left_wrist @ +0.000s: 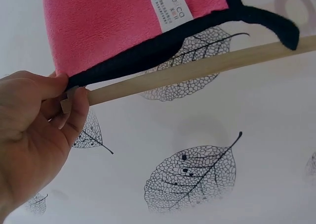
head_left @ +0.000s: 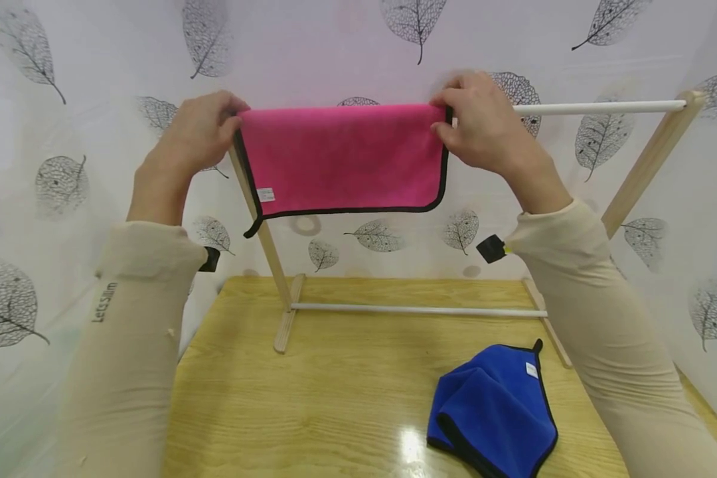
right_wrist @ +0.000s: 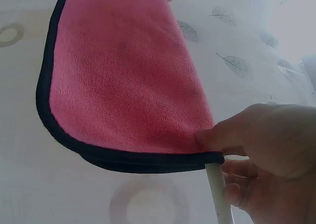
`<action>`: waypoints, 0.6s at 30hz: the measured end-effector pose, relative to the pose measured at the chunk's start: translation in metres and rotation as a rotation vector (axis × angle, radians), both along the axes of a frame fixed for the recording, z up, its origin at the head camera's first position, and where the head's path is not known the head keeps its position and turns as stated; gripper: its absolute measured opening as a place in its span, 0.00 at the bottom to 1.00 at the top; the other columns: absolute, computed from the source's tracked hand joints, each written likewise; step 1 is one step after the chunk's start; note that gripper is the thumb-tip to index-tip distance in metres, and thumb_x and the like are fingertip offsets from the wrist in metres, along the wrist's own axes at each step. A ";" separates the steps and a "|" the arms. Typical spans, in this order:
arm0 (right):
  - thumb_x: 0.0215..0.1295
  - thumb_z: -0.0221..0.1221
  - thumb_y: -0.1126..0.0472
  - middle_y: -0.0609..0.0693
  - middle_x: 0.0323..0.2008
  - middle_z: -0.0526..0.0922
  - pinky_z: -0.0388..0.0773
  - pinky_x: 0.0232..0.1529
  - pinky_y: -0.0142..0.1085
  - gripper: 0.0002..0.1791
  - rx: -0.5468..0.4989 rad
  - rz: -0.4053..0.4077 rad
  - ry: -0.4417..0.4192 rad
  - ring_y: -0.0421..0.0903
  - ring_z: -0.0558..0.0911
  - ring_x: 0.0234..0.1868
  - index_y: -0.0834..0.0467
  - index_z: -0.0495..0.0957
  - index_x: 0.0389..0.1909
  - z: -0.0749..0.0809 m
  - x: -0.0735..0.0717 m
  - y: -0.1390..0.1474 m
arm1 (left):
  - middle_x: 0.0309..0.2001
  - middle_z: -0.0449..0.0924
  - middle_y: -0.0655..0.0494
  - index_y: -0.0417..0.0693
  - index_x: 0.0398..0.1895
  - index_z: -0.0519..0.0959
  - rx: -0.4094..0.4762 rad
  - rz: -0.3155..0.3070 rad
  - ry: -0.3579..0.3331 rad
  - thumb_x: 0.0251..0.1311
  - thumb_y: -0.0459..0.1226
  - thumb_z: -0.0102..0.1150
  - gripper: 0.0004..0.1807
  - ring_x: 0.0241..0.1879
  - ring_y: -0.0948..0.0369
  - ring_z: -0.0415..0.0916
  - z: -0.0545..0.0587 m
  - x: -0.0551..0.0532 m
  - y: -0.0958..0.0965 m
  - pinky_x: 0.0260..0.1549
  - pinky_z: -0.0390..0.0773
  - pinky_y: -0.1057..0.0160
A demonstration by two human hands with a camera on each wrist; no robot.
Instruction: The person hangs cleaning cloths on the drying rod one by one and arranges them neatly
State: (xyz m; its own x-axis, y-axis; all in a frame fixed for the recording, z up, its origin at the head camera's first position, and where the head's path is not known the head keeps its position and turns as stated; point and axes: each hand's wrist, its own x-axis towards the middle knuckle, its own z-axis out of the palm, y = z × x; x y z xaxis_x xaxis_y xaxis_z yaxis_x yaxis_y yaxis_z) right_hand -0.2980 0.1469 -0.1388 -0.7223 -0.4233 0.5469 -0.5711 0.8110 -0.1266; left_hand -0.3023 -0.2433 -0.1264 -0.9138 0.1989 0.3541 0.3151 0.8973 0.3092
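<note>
A pink towel [head_left: 343, 159] with black edging hangs folded over the upper white rail [head_left: 597, 108] of a wooden rack. My left hand [head_left: 194, 133] pinches its top left corner, right at the rack's left post [left_wrist: 163, 78]. At the other end, my right hand [head_left: 484, 123] pinches the top right edge where the rail comes out of the fold; the right wrist view shows the thumb on the pink face [right_wrist: 133, 76]. A white label [head_left: 265, 194] and a short black loop [head_left: 253, 228] are at the towel's lower left.
On the wooden table [head_left: 334, 378] lies a crumpled blue towel [head_left: 496, 408] with black edging, front right. The rack's lower white rail [head_left: 418, 309] runs between its wooden feet [head_left: 289, 315] at the back. Behind hangs a white curtain [head_left: 95, 40] printed with leaves.
</note>
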 end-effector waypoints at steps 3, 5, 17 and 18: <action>0.73 0.56 0.68 0.66 0.59 0.73 0.64 0.66 0.54 0.18 -0.014 -0.011 -0.024 0.63 0.69 0.62 0.71 0.79 0.60 -0.001 0.001 0.001 | 0.68 0.68 0.35 0.31 0.69 0.73 -0.030 -0.029 0.052 0.81 0.34 0.39 0.22 0.67 0.41 0.64 -0.001 -0.001 0.001 0.70 0.63 0.43; 0.73 0.55 0.71 0.65 0.57 0.75 0.65 0.66 0.53 0.18 -0.023 0.007 -0.006 0.62 0.70 0.61 0.70 0.80 0.60 -0.001 0.001 0.001 | 0.67 0.67 0.34 0.31 0.67 0.74 -0.039 -0.043 0.079 0.80 0.33 0.39 0.22 0.68 0.40 0.63 -0.002 -0.002 0.001 0.71 0.62 0.43; 0.72 0.53 0.71 0.64 0.47 0.83 0.65 0.65 0.54 0.12 -0.078 0.057 0.030 0.64 0.73 0.57 0.69 0.80 0.50 -0.004 0.000 0.003 | 0.67 0.73 0.38 0.37 0.70 0.72 0.029 0.020 0.011 0.80 0.38 0.36 0.24 0.62 0.44 0.68 0.000 0.000 -0.002 0.63 0.69 0.42; 0.71 0.54 0.71 0.64 0.48 0.82 0.65 0.66 0.54 0.12 -0.070 0.057 0.029 0.64 0.73 0.59 0.69 0.80 0.51 -0.004 0.001 0.004 | 0.68 0.72 0.38 0.36 0.70 0.73 0.019 0.006 0.007 0.79 0.38 0.37 0.24 0.64 0.43 0.67 0.001 0.000 -0.003 0.65 0.67 0.41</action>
